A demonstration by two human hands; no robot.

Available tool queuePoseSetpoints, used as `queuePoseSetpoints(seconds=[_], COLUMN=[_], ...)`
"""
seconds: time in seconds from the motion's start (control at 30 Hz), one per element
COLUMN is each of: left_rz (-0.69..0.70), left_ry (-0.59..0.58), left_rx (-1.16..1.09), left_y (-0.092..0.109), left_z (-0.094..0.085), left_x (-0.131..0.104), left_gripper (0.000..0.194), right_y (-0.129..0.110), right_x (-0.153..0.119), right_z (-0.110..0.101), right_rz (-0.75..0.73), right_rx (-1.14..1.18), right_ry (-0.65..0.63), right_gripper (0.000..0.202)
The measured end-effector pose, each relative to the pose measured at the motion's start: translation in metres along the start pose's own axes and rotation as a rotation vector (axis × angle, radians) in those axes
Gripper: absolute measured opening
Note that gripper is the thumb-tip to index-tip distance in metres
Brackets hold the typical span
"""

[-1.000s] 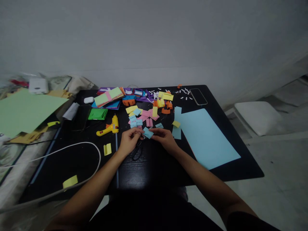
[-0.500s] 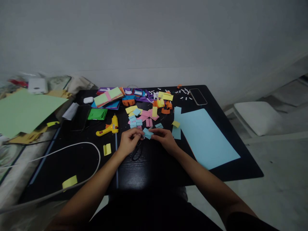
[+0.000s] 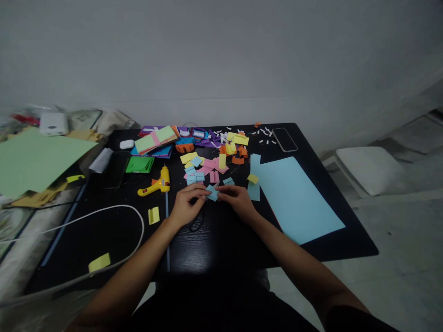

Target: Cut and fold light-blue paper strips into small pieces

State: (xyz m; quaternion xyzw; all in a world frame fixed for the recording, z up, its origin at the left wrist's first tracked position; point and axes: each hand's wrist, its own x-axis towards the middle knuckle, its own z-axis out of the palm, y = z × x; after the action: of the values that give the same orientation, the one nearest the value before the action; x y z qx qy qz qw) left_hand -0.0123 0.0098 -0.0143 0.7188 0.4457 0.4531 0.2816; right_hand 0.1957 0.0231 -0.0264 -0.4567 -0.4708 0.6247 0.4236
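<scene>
Between my two hands is a small piece of light-blue paper (image 3: 212,192), above the black table (image 3: 214,249). My left hand (image 3: 188,203) pinches its left edge with thumb and fingers. My right hand (image 3: 237,198) grips the right edge between thumb and forefinger. Just beyond the hands lie folded blue paper pieces (image 3: 194,177), pink paper pieces (image 3: 214,176) and a yellow paper piece (image 3: 222,161). A black cord loop (image 3: 197,225) rests on the table below my left hand, partly hidden by it.
A yellow glue gun (image 3: 155,183) lies left, near a white cable (image 3: 141,221) curving across the table. Large blue sheets (image 3: 301,203) lie right, with a phone (image 3: 284,139) behind. Stacked coloured paper (image 3: 155,139) and white scraps (image 3: 266,131) line the back. A white stool (image 3: 368,169) stands right.
The blue paper piece has turned slightly between my fingers. My left hand's fingers have straightened and shifted over its left edge; my right hand has barely moved.
</scene>
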Motion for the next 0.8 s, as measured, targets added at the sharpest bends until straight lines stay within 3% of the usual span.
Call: queuePoseSetpoints(seconds=[0.5, 0.8], left_rz=[-0.039, -0.266], left_ry=[-0.047, 0.012], left_rx=[-0.052, -0.241], left_y=[0.005, -0.002], left_z=[0.000, 0.009], left_x=[0.003, 0.001], left_gripper=[0.020, 0.012], right_y=[0.008, 0.006], right_x=[-0.006, -0.006], right_z=[0.007, 0.006], right_rz=[-0.174, -0.249], right_rx=[-0.171, -0.208], right_ry=[-0.024, 0.003], right_gripper=[0.032, 0.030])
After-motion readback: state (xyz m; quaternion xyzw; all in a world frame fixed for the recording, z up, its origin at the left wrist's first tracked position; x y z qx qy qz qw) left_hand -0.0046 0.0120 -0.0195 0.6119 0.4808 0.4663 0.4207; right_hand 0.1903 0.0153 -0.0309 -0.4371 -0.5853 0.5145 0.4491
